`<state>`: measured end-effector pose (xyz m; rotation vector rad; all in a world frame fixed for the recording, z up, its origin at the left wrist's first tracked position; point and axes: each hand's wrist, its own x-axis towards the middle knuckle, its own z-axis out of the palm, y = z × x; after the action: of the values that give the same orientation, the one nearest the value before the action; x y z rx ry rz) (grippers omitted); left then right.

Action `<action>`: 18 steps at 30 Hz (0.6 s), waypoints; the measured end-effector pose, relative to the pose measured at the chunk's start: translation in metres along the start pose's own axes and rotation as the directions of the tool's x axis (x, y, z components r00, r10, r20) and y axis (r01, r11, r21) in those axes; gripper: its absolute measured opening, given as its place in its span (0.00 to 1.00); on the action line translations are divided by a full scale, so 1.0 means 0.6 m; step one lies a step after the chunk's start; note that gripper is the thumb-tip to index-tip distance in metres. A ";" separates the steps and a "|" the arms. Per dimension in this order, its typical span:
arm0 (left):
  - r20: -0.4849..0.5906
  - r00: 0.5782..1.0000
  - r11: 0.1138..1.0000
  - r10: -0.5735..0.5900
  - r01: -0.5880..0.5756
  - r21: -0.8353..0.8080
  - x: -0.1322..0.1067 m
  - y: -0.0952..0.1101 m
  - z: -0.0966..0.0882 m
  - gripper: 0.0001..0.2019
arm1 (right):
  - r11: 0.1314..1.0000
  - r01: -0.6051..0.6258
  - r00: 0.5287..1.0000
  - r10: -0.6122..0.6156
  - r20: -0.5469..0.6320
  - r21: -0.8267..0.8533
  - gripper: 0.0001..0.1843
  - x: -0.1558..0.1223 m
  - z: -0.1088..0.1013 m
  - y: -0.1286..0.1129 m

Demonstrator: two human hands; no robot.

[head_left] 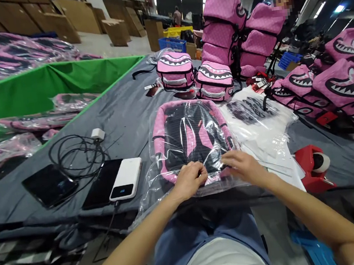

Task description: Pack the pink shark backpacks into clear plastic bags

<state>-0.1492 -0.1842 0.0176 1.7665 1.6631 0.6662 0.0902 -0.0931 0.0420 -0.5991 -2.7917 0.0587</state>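
A pink and black backpack lies in front of me inside a clear plastic bag, its black padded back and straps facing up. At the backpack's near edge, my left hand is closed, its curled fingers on the bag's plastic. My right hand is at the near right corner, its fingers bent together on the same plastic; its fingertips are partly lost in the glare. The loose bag end spreads toward the table's front edge.
Left on the grey-covered table are a white power bank, a black tablet and a coiled cable. At right lie printed plastic bags and a red tape dispenser. Pink shark-mouth bags stand behind. A person is beyond.
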 end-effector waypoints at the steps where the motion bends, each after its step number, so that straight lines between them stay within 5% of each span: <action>1: -0.002 1.000 1.000 0.001 -0.001 0.006 0.001 0.001 0.000 0.06 | 0.994 0.101 0.995 -0.101 0.010 -0.028 0.19 -0.018 0.011 -0.010; 5: 0.008 0.992 0.990 0.123 -0.123 0.064 -0.015 0.007 -0.008 0.07 | 0.972 0.190 0.978 -0.175 0.113 -0.137 0.36 -0.054 0.054 -0.025; 9: -0.051 0.956 0.934 0.289 -0.269 0.236 -0.071 -0.006 -0.035 0.05 | 0.974 0.186 0.976 -0.168 0.139 -0.127 0.42 -0.052 0.066 -0.012; 14: -0.151 0.976 0.930 0.156 -0.093 0.356 -0.133 -0.059 -0.080 0.06 | 0.979 0.184 0.981 -0.177 0.080 -0.086 0.43 -0.052 0.065 -0.010; 18: -0.162 0.981 0.949 0.112 -0.057 0.310 -0.127 -0.079 -0.104 0.09 | 0.984 0.170 0.984 -0.167 0.065 -0.055 0.40 -0.052 0.070 -0.012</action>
<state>-0.2330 -0.2536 0.0295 2.0556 1.9024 0.6481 0.1026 -0.1115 -0.0056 -0.3778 -2.9001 -0.0432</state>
